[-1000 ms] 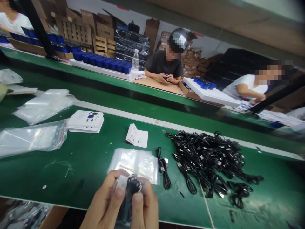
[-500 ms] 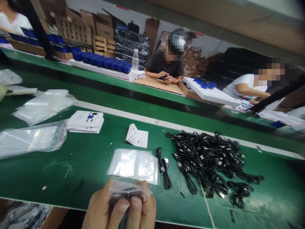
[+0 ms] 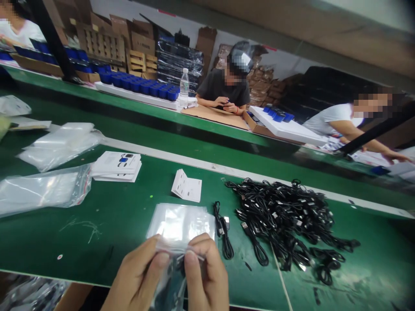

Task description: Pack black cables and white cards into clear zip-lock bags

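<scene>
Between my two hands, near the table's front edge, is a clear plastic bag (image 3: 170,280) with something dark inside. My left hand (image 3: 139,274) pinches the left side of its top edge between thumb and fingers. My right hand (image 3: 207,272) pinches the right side the same way. Just beyond my fingers lies a stack of clear bags (image 3: 184,220). To its right sit two coiled black cables (image 3: 223,231), and farther right a big heap of black cables (image 3: 285,211). A folded white leaflet (image 3: 188,185) stands behind the bags.
Printed leaflets (image 3: 115,166) are stacked at the left, beside plastic bag bundles (image 3: 45,190). Beyond a white strip (image 3: 155,155), a far bench holds rows of blue items (image 3: 139,84), a bottle (image 3: 184,86) and a white foam tray (image 3: 285,127). People work there.
My hands have moved apart and slightly up, drawing the bag's top edge out between them. Across the bench, the person at the right has stretched an arm farther right.
</scene>
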{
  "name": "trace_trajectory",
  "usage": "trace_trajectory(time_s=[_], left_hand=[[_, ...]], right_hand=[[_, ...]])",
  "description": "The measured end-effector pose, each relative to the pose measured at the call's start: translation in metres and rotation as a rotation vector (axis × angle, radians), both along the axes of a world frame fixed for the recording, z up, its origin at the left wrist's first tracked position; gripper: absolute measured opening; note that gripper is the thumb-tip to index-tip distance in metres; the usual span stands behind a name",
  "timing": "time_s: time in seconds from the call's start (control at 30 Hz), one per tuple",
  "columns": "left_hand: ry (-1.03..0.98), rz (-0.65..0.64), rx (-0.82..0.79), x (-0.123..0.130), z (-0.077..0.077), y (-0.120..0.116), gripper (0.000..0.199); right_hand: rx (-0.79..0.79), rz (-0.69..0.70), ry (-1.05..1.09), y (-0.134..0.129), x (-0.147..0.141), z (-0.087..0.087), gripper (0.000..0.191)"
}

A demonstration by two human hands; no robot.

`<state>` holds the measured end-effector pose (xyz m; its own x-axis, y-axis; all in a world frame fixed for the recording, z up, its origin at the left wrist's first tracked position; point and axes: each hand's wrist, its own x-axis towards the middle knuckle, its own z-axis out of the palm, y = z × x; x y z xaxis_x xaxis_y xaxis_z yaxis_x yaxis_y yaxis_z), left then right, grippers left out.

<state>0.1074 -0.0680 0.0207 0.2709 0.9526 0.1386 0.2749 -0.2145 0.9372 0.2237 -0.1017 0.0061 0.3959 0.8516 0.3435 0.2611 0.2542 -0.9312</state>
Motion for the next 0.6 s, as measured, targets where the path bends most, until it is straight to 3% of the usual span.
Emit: trace_trajectory(time_s=[0.1,0.2,0.43,0.6], left_hand=[[-0.077,-0.025,-0.246,-0.004,0.009,0.007,0.026],[-0.116,-0.062,-0.379,-0.008,0.014,0.011,0.030],[-0.053,-0.067,-0.305,-0.011,0.018,0.008,0.031],[-0.060,-0.080,-0.299,-0.009,0.019,0.007,0.028]], right_hand=[[0.009,0.108,0.073,0.006,0.011,0.008,0.018],[0.027,0.143,0.061,0.007,0.015,0.009,0.016],[0.103,0.136,-0.046,0.004,0.014,0.007,0.016],[0.062,0.176,-0.019,0.006,0.015,0.010,0.016]])
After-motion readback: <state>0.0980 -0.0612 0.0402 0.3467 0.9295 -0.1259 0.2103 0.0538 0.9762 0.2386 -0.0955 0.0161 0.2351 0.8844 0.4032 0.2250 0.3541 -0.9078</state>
